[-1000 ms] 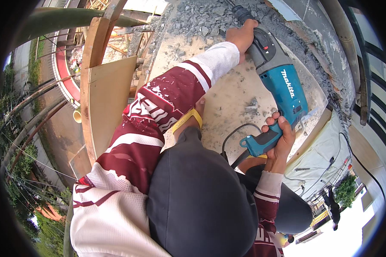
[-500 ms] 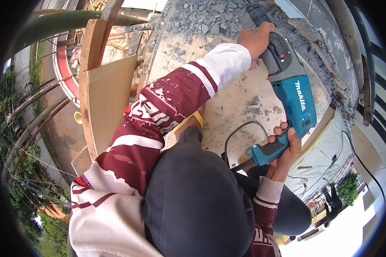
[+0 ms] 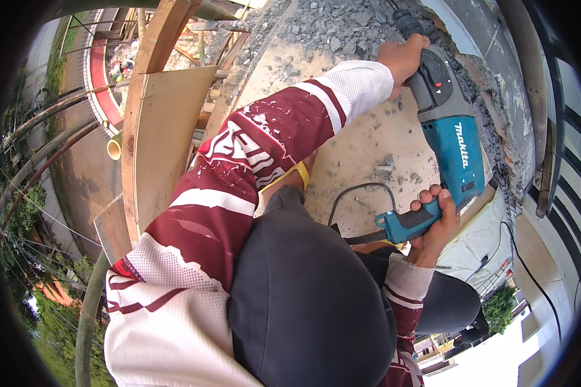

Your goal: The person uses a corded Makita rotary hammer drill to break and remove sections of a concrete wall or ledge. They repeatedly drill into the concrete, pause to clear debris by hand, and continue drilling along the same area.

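Note:
My left hand [image 3: 400,64] is closed round the front of a teal and black rotary hammer drill [image 3: 452,148], just behind its collar. Its bit [image 3: 394,6] points up toward broken grey concrete rubble [image 3: 329,29]; I cannot make out whether the tip touches. My right hand [image 3: 436,226] grips the rear handle, fingers curled round it. A black cord [image 3: 361,186] loops from near the handle over a pale, debris-dusted board [image 3: 348,155]. My dark-clad knee [image 3: 303,297] is beneath my outstretched left arm.
A plywood sheet [image 3: 168,129] and timber post [image 3: 158,42] edge the left, beside bamboo poles [image 3: 35,168] over a drop to a road. A chipped concrete wall [image 3: 503,116] and dark railing bars [image 3: 565,219] line the right, with pale sheeting [image 3: 484,251] and cables below.
Both hands and the drill have shifted right over the last second, still gripped the same way. The surroundings have shifted slightly in view.

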Tool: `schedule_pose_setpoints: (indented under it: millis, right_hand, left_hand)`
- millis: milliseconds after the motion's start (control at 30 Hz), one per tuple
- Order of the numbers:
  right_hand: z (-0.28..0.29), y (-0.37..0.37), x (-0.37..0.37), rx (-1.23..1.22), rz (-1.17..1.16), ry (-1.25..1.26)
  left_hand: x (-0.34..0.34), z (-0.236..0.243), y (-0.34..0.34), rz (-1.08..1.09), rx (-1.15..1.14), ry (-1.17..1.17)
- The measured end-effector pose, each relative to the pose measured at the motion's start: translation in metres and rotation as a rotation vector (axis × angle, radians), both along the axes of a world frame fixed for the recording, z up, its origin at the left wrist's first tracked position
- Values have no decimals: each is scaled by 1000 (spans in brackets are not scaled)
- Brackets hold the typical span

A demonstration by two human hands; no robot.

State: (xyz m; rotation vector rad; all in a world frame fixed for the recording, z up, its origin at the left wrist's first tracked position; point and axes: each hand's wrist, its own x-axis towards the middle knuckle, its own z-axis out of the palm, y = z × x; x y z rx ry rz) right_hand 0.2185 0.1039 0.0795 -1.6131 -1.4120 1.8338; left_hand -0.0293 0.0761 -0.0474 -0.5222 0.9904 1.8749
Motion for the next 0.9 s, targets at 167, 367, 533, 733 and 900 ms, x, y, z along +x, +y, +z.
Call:
schedule_pose_setpoints:
  millis: [167, 367, 533, 733, 900]
  right_hand:
    - [6, 1, -14, 40, 58, 24]
    - [-25, 66, 23, -252, 21, 103]
    - [-58, 92, 24, -395, 47, 215]
    - [-39, 83, 25, -317, 56, 234]
    - [-20, 30, 20, 44, 173, 136]
  left_hand:
    - [-3, 8, -4, 95, 91, -17]
    - [-3, 3, 21, -47, -54, 26]
    - [1, -15, 26, -24, -248, 57]
    - [-7, 12, 22, -29, -110, -17]
    - [-1, 5, 12, 121, 234, -163]
